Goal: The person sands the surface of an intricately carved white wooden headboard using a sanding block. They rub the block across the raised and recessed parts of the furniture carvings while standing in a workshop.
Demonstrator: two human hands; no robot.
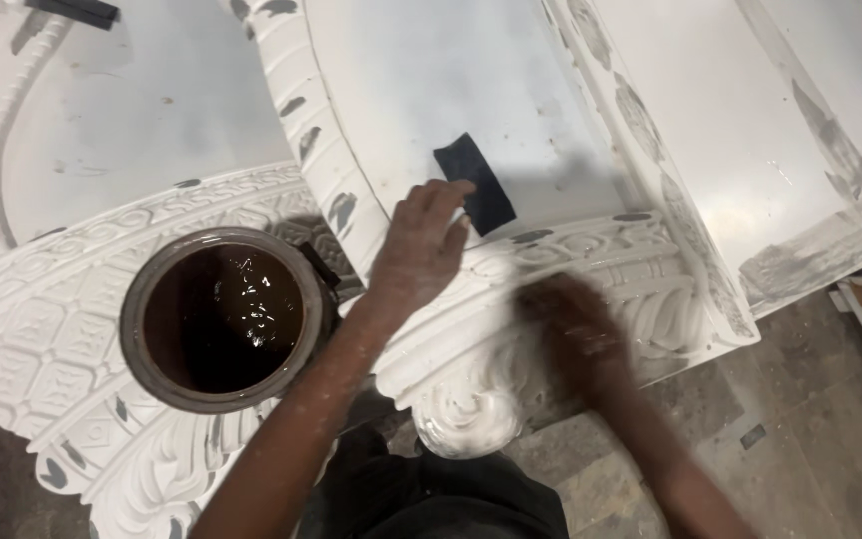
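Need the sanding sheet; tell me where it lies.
The dark sanding sheet lies on the flat white panel, upper centre, under the left hand's fingertips.

My left hand (421, 245) is stretched forward, fingers loosely curled and palm down; my right hand (576, 329) is just a blur, low and closer in.

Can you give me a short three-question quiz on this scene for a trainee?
1. True or false: the left hand touches the dark sheet.
2. Which thing stands left of the left hand? A) a bucket of dark liquid B) a red brush C) a ladder
3. Fill in: the right hand is blurred over the carved white ______.

Key: 1 true; 2 A; 3 moulding.
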